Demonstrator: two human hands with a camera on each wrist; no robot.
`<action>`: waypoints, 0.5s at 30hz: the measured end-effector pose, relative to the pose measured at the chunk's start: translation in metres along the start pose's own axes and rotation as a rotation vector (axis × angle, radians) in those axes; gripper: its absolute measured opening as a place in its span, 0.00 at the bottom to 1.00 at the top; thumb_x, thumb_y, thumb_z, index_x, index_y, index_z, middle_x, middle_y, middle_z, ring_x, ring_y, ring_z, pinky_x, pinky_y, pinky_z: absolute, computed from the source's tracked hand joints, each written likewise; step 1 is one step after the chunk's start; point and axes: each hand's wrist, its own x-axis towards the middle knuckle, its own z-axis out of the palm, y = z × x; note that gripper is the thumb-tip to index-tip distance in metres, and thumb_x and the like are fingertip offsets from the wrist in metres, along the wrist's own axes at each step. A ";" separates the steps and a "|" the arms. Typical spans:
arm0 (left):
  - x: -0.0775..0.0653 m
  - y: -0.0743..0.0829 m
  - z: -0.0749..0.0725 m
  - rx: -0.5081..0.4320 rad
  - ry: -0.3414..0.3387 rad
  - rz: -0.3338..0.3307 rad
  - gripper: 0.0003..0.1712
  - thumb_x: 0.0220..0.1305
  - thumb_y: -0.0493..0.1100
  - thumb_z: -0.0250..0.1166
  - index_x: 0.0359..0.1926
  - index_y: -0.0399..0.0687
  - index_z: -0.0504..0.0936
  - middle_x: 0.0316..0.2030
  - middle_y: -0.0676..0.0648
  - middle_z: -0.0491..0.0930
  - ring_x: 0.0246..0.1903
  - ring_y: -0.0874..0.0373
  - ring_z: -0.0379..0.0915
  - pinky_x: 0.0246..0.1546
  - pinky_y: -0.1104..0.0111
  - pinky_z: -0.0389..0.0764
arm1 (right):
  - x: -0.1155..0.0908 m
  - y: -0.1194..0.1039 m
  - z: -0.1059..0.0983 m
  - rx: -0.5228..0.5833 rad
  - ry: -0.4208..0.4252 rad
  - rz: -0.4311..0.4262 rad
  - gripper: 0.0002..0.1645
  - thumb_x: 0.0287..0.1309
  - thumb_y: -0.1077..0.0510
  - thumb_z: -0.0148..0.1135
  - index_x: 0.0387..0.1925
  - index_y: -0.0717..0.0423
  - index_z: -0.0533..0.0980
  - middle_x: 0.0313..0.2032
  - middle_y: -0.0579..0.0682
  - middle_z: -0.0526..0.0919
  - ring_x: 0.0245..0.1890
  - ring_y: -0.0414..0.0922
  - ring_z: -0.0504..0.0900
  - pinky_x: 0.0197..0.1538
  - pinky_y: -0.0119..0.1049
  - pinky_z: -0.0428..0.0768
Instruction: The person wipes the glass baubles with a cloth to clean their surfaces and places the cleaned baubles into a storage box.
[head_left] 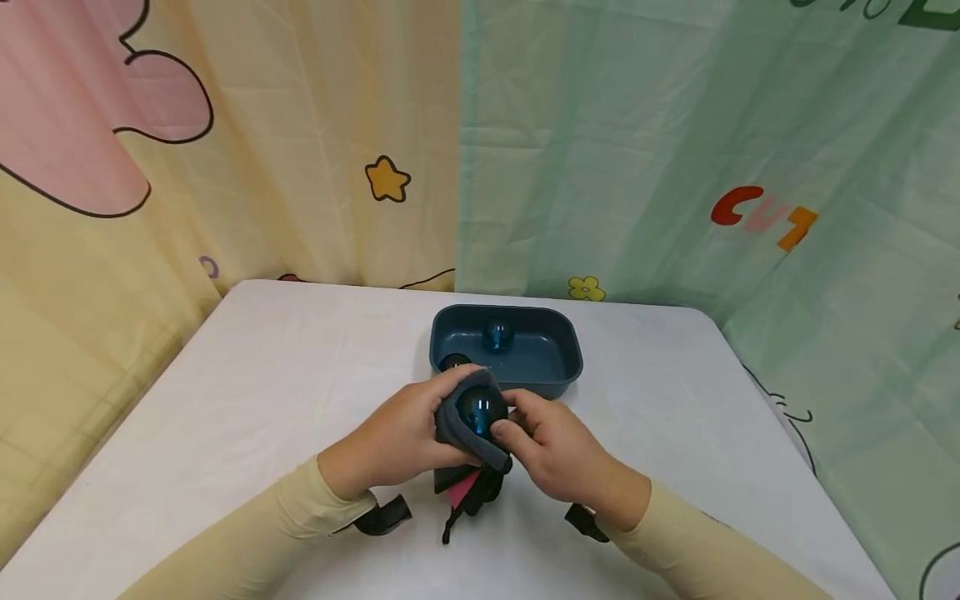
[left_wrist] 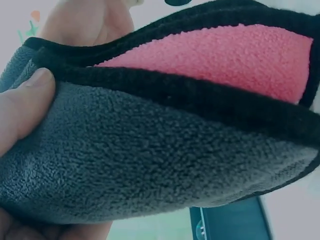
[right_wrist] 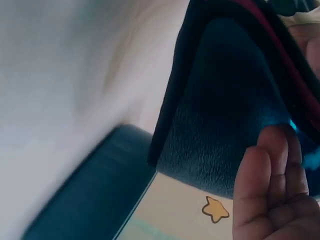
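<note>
My left hand (head_left: 405, 429) grips a folded plush cloth (left_wrist: 150, 150), grey outside with a pink face and black edging. The cloth wraps partway round a shiny dark blue ball (head_left: 482, 410), whose front shows out of the fold. From the other side my right hand (head_left: 558, 446) pinches the ball at its right edge between thumb and fingers. In the right wrist view, several curled fingers (right_wrist: 272, 175) lie against the blue glint, before the grey side of the cloth. Part of the cloth hangs below the hands, its pink face partly showing.
Just beyond the hands stands a dark teal rectangular basin (head_left: 555, 333) on the white-covered table (head_left: 315, 358). Inside it lie a shiny blue ball (head_left: 498, 334) and a dark ball (head_left: 454, 362), partly hidden by my left hand. Printed curtains (head_left: 600, 150) hang behind the table.
</note>
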 end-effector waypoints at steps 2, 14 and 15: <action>-0.001 -0.001 0.000 -0.007 0.007 -0.007 0.46 0.57 0.48 0.83 0.73 0.59 0.70 0.58 0.55 0.83 0.54 0.61 0.82 0.59 0.62 0.84 | 0.000 -0.001 0.001 0.045 -0.003 0.015 0.24 0.79 0.54 0.57 0.68 0.63 0.71 0.34 0.45 0.85 0.32 0.36 0.80 0.36 0.32 0.82; 0.001 -0.002 -0.002 -0.041 0.015 -0.024 0.44 0.57 0.48 0.83 0.72 0.60 0.71 0.61 0.55 0.82 0.56 0.61 0.82 0.60 0.62 0.83 | 0.002 -0.002 0.000 -0.357 0.041 -0.113 0.39 0.67 0.55 0.72 0.73 0.62 0.66 0.47 0.50 0.89 0.45 0.43 0.88 0.49 0.39 0.88; 0.001 -0.002 -0.003 -0.031 0.014 -0.021 0.45 0.57 0.49 0.82 0.72 0.59 0.70 0.61 0.55 0.82 0.56 0.61 0.82 0.60 0.62 0.83 | 0.002 -0.001 0.000 -0.294 0.030 -0.096 0.37 0.69 0.56 0.70 0.72 0.63 0.66 0.44 0.49 0.89 0.42 0.42 0.88 0.45 0.37 0.88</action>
